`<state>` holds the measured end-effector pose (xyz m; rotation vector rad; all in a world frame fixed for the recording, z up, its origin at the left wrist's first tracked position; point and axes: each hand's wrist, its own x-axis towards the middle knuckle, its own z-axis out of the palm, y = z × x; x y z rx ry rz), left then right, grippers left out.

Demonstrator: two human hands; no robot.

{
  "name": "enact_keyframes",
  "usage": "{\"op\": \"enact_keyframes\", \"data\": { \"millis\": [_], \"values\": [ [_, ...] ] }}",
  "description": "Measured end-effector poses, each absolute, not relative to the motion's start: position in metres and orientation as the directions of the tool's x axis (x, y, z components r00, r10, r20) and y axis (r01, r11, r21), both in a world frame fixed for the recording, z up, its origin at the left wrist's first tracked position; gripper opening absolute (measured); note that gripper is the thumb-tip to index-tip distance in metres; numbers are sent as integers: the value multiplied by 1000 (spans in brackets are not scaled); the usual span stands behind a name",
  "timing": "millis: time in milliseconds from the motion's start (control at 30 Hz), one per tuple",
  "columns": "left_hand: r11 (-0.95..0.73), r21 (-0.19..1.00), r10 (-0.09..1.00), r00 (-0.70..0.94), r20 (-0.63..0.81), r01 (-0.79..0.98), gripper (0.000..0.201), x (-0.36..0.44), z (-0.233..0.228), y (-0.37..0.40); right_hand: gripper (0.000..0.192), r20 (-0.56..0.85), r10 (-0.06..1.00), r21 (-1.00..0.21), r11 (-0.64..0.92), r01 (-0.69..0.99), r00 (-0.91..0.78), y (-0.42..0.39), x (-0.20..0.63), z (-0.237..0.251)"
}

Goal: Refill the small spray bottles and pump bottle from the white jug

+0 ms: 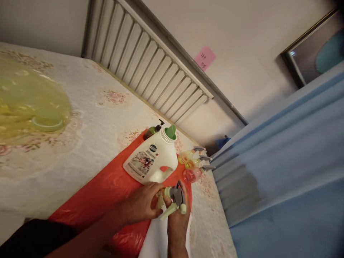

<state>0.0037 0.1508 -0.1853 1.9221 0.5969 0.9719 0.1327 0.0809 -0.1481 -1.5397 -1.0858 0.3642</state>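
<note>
While the left hand (143,203) pinched the sprayer (176,197) between its fingers, the right hand (178,223) gripped its head, above the red sheet (99,190), toward the right edge of the desk (88,132). The jug (154,157) stood beyond it; three other sprayers (191,175) were near the far right corner.

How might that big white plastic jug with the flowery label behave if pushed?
The jug would probably feel stiff, judging by its moulded shape. It might slide, since the red sheet beneath looks glossy. Any contents could spill if it tips; the green spout appears uncapped.
</note>
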Motion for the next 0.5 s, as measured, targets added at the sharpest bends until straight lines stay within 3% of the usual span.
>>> {"op": "enact_keyframes", "data": {
  "millis": [233,500],
  "values": [
    [-505,862,707,590,390,35,53,5,-192,154,62,444,717,-852,152,502,538,82,136,-138],
    [-494,869,713,587,384,33,55,5,-194,157,51,452,663,-856,134,500,597,73,148,-107]
  ]
}}
